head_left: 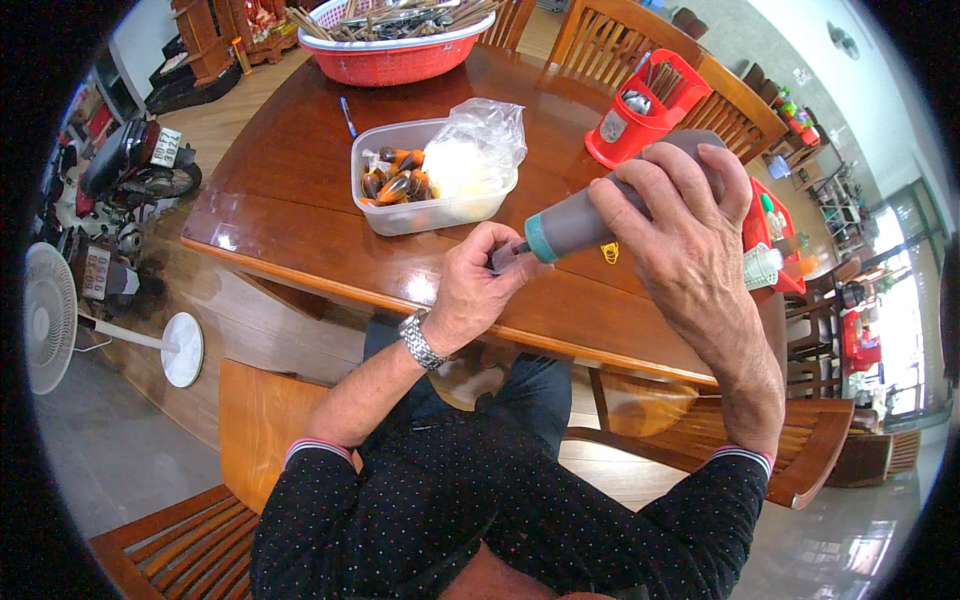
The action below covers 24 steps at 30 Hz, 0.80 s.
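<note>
My right hand (680,240) grips a brown squeeze bottle (585,220) with a teal collar, tilted with its nozzle toward the left. My left hand (478,290), with a metal watch on the wrist, pinches a small clear packet (505,256) right at the bottle's nozzle. Both hands are over the near edge of a brown wooden table (300,170). Just beyond them stands a clear plastic tub (400,215) with several small orange-and-dark packets (395,185) and a crumpled clear plastic bag (475,145) in it.
A red basket (390,62) with chopsticks and cutlery sits at the far table edge, a blue pen (347,115) nearer. A red utensil holder (640,125) and red condiment tray (772,225) stand right. Wooden chairs surround the table; a white fan (50,315) and a motorbike (130,165) are left.
</note>
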Tool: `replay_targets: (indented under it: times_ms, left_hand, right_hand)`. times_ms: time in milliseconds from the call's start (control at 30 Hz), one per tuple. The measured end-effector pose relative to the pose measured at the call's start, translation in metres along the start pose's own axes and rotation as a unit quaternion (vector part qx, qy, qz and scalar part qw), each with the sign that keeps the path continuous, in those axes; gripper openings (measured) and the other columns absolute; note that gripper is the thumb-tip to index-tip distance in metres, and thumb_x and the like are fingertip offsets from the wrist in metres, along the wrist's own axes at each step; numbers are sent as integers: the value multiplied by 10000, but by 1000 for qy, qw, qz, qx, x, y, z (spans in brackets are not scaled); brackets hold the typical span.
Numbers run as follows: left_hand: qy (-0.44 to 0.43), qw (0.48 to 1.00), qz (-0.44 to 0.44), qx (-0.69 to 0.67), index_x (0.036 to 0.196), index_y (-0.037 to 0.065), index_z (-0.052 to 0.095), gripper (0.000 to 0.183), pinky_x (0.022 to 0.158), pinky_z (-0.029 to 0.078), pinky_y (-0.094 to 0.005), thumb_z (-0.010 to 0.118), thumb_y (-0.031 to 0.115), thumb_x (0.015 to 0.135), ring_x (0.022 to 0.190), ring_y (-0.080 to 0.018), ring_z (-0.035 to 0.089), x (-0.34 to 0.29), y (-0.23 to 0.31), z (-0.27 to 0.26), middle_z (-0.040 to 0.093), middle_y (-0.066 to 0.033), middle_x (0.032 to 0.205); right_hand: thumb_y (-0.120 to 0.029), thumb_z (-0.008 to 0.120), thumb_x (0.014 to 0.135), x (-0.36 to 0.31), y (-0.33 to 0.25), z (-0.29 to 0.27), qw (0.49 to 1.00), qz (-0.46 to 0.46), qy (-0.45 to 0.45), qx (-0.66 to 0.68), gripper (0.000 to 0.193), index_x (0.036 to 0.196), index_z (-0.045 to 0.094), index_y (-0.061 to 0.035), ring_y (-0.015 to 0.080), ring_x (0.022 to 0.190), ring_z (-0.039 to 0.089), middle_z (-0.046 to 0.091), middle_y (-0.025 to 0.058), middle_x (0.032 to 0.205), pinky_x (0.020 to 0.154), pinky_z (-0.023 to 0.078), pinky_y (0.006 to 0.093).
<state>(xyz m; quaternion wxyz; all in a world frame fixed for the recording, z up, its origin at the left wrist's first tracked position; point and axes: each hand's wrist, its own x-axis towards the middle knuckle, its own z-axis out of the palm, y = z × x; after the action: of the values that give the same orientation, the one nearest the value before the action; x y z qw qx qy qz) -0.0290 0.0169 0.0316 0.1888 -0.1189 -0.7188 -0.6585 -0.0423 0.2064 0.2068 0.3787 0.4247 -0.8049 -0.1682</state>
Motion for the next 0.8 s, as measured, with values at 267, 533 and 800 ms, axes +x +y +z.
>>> replay_targets:
  times_ms: [267,533,800]
  left_hand:
    - [3,1000,3,-19,1041,62,618,269,667,489,-258,833,146,904,751,-64,530,0,-11,3,596,28,821]
    - [11,994,-48,-99,1022,66,611,262,676,491,-248,835,134,907,750,-49,522,2,-16,4,586,51,810]
    - [57,997,47,-27,984,73,618,302,643,481,-238,882,155,863,729,-39,527,1,-10,-1,614,42,808]
  right_hand:
    - [-205,645,795,0,-1,2,1000,7,4,9,268,1060,659,-164,197,1169,570,607,15,1050,1101,314,491]
    - [-96,703,760,-15,3,12,991,86,-18,106,415,1171,681,-154,233,1188,570,633,27,1156,1073,336,475]
    - [-59,839,796,-122,9,59,780,490,95,377,524,1280,637,-69,266,1115,646,679,100,1203,973,503,415]
